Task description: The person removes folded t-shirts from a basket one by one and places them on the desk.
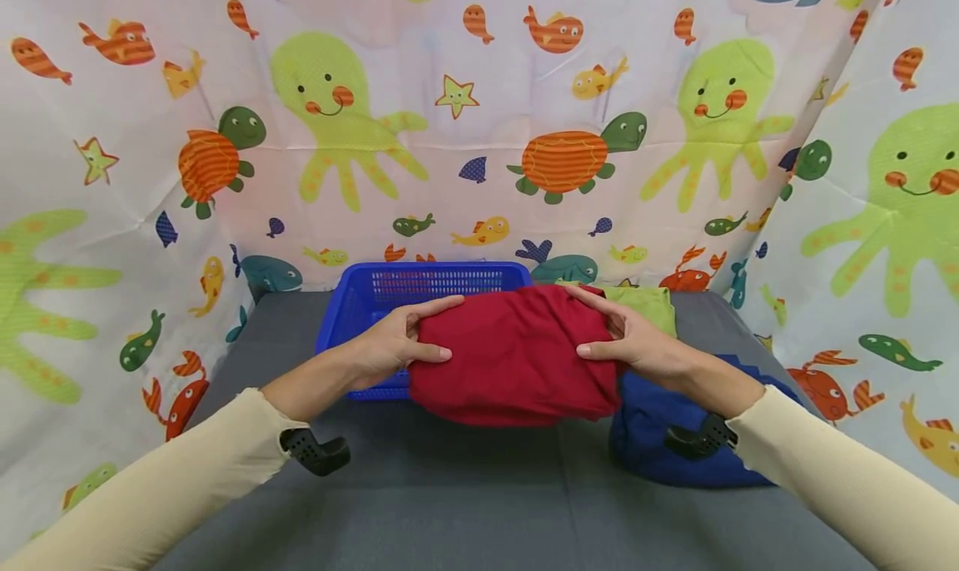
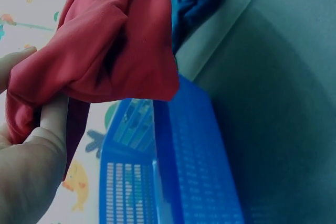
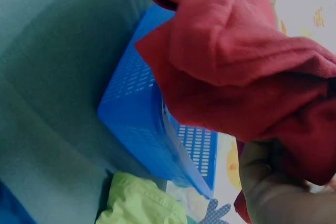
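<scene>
Both hands hold a folded red garment (image 1: pixel 517 363) up in front of the body, one at each end. My left hand (image 1: pixel 397 342) grips its left end, thumb on the near face. At the opposite end my right hand (image 1: pixel 637 338) pinches the cloth, with the thumb in front and fingers over the top edge. Loose folds of the garment (image 3: pixel 236 72) hang down in the right wrist view. Behind it, a blue plastic basket (image 1: pixel 355 300) with perforated walls stands on the grey table; the cloth covers part of it.
A lime-green folded cloth (image 1: pixel 650 306) lies right of the basket, partly behind the right hand. Nearer, a dark blue cloth (image 1: pixel 643 438) sits under the right forearm. A curtain (image 1: pixel 434 213) printed with sea animals surrounds the grey tabletop (image 1: pixel 479 504) at the back and sides.
</scene>
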Tool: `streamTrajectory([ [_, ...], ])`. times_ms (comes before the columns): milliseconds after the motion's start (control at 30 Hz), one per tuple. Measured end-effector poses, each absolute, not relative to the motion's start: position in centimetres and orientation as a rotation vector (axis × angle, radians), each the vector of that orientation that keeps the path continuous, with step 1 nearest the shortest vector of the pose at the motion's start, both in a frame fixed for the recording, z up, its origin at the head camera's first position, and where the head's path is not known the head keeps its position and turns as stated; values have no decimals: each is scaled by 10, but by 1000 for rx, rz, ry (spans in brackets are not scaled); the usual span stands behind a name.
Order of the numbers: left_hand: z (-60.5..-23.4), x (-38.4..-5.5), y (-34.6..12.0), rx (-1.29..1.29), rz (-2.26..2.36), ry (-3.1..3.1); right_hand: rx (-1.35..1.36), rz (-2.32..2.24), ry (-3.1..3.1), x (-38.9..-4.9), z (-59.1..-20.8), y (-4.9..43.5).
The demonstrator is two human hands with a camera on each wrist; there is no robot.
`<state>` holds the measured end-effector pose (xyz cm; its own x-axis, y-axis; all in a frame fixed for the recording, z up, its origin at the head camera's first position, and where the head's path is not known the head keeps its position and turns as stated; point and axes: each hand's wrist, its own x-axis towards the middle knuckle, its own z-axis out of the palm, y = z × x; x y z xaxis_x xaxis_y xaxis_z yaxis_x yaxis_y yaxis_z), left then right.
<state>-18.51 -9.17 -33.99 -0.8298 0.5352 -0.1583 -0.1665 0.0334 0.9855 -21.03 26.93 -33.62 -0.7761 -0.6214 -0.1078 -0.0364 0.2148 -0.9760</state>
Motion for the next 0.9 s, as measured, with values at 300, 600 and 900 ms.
streamTrajectory([
  [300, -347, -171, -74, 472, 1813, 1701, -691, -1522, 2023, -197, -343, 303],
  [600, -355, -157, -49, 539, 1773, 1580, -748, -1505, 1988, -182, -354, 342],
  [900, -372, -147, -20, 566, 1731, 1472, -742, -1466, 1924, -159, -364, 383],
])
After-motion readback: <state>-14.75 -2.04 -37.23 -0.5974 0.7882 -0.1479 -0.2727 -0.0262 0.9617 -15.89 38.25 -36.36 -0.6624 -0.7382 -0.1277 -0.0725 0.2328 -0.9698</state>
